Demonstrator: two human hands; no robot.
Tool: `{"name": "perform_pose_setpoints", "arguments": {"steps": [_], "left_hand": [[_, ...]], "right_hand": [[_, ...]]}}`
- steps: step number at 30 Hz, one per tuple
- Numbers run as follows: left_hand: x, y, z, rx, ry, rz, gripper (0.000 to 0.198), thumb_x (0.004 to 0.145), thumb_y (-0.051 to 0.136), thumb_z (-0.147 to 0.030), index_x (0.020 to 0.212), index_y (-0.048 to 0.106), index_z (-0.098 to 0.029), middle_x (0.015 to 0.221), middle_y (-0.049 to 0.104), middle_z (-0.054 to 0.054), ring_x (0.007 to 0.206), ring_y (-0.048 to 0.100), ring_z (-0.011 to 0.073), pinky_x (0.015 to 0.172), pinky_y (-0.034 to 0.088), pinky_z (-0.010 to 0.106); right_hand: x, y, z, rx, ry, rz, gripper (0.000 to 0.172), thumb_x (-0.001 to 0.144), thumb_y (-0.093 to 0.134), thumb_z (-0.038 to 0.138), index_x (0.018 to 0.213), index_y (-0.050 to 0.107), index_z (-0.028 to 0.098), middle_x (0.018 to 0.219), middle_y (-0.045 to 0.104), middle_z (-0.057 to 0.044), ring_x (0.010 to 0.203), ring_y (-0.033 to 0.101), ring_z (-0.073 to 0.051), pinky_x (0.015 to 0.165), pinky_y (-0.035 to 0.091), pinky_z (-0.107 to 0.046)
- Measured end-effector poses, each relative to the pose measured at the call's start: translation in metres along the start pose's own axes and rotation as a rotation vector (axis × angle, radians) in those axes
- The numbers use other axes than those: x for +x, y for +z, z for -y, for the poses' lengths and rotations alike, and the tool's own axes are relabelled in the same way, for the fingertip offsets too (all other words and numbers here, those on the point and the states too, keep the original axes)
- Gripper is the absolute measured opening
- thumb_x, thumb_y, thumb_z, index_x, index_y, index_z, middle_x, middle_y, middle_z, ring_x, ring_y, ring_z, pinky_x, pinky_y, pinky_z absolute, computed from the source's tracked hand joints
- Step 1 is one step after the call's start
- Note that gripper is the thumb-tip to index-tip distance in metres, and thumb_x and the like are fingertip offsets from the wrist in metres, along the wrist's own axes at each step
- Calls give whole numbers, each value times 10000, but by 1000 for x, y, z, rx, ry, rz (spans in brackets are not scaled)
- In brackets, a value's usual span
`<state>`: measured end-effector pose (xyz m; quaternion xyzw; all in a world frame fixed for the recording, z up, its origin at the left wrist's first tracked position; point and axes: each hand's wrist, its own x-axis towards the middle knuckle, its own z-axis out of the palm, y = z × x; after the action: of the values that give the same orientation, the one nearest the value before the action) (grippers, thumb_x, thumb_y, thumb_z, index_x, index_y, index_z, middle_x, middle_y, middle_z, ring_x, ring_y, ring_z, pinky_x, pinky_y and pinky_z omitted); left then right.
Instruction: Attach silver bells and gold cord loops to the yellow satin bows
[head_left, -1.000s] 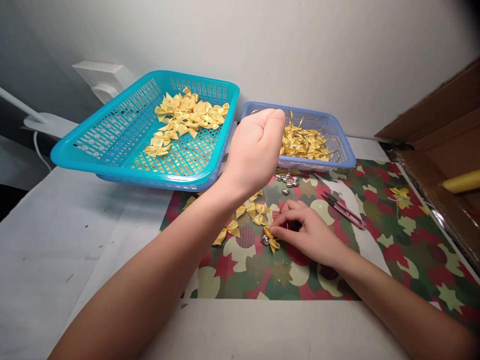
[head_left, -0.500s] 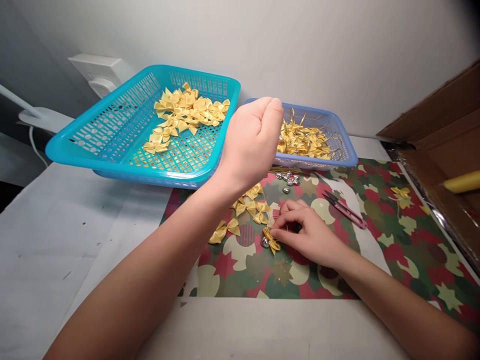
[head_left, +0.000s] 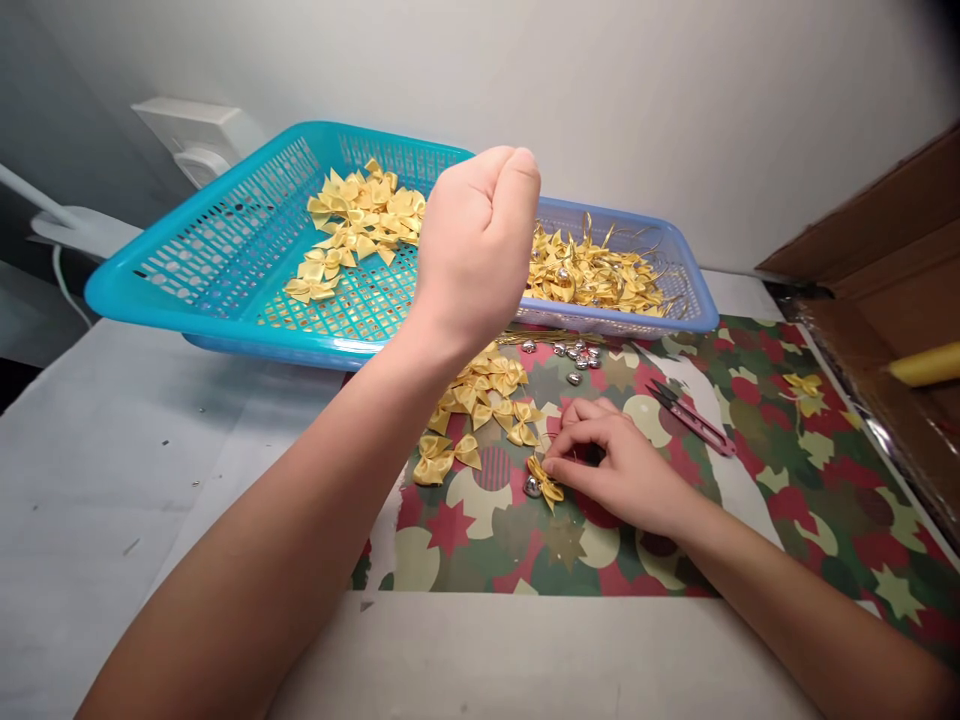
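Note:
My left hand [head_left: 480,235] is raised in front of the two baskets, its fingers closed; what they hold, if anything, is hidden. Low over the patterned sheet [head_left: 480,555], my right hand [head_left: 611,460] pinches a yellow ribbon bow [head_left: 550,485] with a silver heart-shaped bell [head_left: 532,486] beside it. Just left of that bow lies a cluster of loose yellow bows [head_left: 480,395]. Several more silver bells [head_left: 576,354] rest behind the right hand, near a bundle of thin gold ties [head_left: 555,338].
A teal basket [head_left: 187,325] with yellow bows stands at the back left. Beside it, a blue basket [head_left: 694,285] holds bows with bells and gold ties. Pink thread snips [head_left: 694,420] lie right of my right hand, and a cardboard box [head_left: 892,270] stands at the right edge.
My left hand has moved up and to the left, still closed, uncovering more of the blue basket and the loose bows. The right hand keeps its pinch on the bow in nearly the same spot.

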<state>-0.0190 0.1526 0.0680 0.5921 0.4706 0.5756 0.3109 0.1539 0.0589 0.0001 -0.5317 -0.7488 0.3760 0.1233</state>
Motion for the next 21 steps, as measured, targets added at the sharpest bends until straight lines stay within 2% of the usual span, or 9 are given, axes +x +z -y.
{"name": "perform_pose_setpoints", "arguments": {"steps": [3,11,16,19,21], "left_hand": [[2,-1,-1,-2,47,-85,412,913,399,-267,523,270,-245,455,259,-33,448,301,154,496,209,330],[5,-6,-15,-74,116,-126,438,936,373,-168,529,225,-234,495,188,-29,504,267,133,495,205,317],[6,-16,-29,-133,150,-177,460,904,329,-69,479,269,-233,539,257,-11,526,275,105,473,215,303],[7,-17,-32,-126,152,-216,456,907,330,-76,483,266,-231,543,278,-10,524,282,101,462,213,293],[6,-16,-31,-101,128,-194,447,911,334,-93,490,265,-228,535,261,-17,512,277,99,461,206,286]], "right_hand": [[0,0,0,-7,-5,4,147,791,654,242,660,720,241,733,466,-9,845,461,-212,827,352,-389],[-1,-1,0,-22,-2,14,154,790,642,230,652,710,230,739,474,-15,849,463,-213,809,366,-380],[-1,-1,-1,-23,-2,22,161,795,628,238,653,704,229,744,474,-17,847,465,-216,806,369,-387],[0,-1,-2,-35,-8,27,160,793,630,241,650,702,228,751,485,-21,855,469,-219,809,373,-389],[0,-1,-2,-43,-6,38,159,794,635,251,656,709,228,759,495,-24,864,471,-223,810,375,-390]]}}
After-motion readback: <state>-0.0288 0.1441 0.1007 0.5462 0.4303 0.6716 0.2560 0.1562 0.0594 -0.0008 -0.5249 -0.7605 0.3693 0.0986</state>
